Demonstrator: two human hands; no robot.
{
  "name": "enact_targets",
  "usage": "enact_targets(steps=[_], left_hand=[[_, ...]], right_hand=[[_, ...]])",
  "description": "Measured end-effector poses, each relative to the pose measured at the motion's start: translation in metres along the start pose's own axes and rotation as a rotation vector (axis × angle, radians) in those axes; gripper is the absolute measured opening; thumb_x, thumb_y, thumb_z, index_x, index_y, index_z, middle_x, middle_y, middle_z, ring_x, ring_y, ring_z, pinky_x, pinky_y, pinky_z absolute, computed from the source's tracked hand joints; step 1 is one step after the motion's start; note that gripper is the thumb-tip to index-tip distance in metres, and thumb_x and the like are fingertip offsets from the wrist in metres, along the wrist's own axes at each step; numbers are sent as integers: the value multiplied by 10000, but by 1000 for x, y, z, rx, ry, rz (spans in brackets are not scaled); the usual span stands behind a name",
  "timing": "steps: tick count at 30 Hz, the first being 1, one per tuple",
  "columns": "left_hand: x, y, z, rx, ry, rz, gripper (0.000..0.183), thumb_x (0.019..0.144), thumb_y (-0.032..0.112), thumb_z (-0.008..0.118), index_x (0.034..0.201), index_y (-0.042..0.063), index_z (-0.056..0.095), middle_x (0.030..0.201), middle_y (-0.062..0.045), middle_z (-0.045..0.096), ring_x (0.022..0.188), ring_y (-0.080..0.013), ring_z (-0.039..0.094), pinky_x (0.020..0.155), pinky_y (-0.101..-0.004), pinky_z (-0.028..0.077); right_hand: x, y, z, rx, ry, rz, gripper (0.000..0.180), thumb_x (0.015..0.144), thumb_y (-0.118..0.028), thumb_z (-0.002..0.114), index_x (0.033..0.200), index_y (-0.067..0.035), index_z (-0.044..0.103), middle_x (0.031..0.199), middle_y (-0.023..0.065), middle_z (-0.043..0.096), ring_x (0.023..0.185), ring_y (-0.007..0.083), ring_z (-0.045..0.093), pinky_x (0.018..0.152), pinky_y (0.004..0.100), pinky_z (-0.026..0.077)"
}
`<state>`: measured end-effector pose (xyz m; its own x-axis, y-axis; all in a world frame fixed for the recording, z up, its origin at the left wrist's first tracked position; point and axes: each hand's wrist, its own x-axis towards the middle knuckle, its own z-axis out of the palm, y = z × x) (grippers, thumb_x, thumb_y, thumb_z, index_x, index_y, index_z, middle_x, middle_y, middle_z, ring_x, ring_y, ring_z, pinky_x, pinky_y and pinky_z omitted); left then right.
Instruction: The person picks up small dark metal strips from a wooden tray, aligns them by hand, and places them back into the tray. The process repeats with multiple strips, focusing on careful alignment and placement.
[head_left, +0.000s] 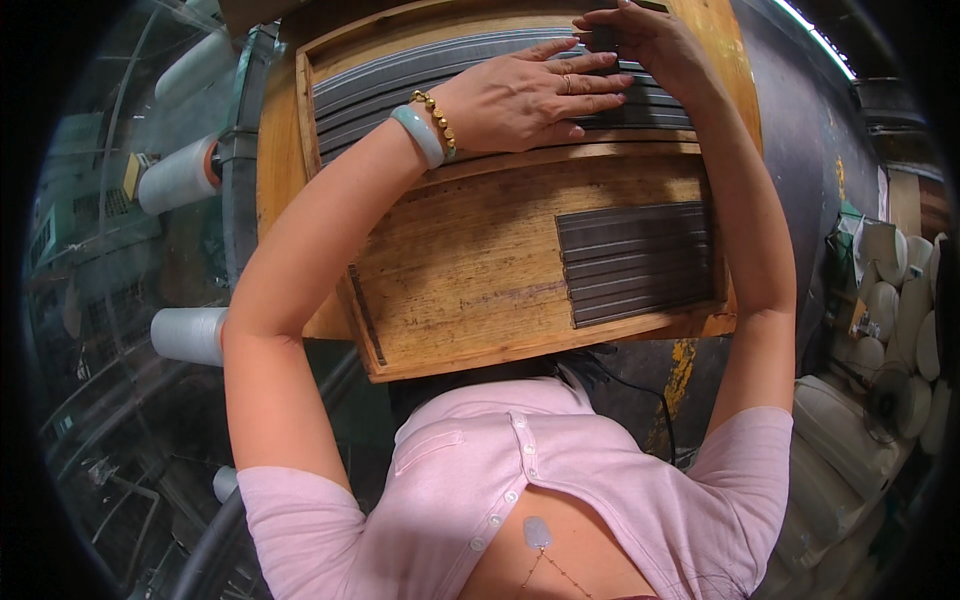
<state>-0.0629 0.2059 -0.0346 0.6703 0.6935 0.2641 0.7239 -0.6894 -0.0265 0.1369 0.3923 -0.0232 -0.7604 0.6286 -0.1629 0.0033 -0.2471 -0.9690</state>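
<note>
My left hand (525, 97) lies palm down over a row of dark grey strips (375, 105) with light edges, its fingers spread and pointing right. A beaded bracelet and a pale bangle circle that wrist. Beyond its fingertips, my right hand (649, 45) curves in from the right, fingers bent beside a dark piece (604, 43). Whether it grips that piece is hard to make out. The strips fill the far compartment of a wooden tray (480, 174). In the near compartment, a shorter block of similar dark strips (637, 259) lies against the right side.
The tray rests on a wooden board (279, 180), its near edge close to my body. White thread cones (180, 176) stand at the left by machinery. A black cable (666, 412) hangs below right. Several pale rolls or cones (892, 300) are piled at the far right.
</note>
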Motion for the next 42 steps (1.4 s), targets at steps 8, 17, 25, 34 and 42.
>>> enact_targets(steps=[8,17,25,34,42], left_hand=[[8,3,6,-127,-28,128,583,989,465,359,1412,64,383,1468,-155,364,1396,-258,284,1184,-405,160],[23,8,12,-296,-141,139,662,963,509,382,1431,46,319,1442,-172,386,1358,-280,343,1176,-413,191],[20,9,13,-362,-110,124,645,966,490,391,1437,56,314,1453,-144,388,1351,-274,357,1170,-420,210],[18,7,18,-447,-90,81,654,961,515,387,1438,72,331,1457,-138,387,1363,-281,338,1161,-409,235],[17,7,16,-470,-105,88,632,965,502,395,1433,81,341,1410,-161,433,1338,-313,361,1148,-409,259]], right_hand=[[-1,0,5,26,-16,-33,465,999,-338,420,1037,71,639,1072,204,661,1023,306,641,928,398,487],[1,-3,5,13,46,23,467,989,-345,432,1007,70,646,1041,192,673,993,292,657,916,394,494],[16,4,-4,5,56,54,470,983,-356,410,981,42,659,1010,155,681,977,261,646,882,384,487],[13,-5,-2,-456,534,-253,302,941,-236,536,953,29,680,879,154,696,746,220,680,693,288,547],[-18,31,43,-1078,345,-5,345,847,-377,638,870,-47,736,770,138,696,727,263,672,697,340,514]])
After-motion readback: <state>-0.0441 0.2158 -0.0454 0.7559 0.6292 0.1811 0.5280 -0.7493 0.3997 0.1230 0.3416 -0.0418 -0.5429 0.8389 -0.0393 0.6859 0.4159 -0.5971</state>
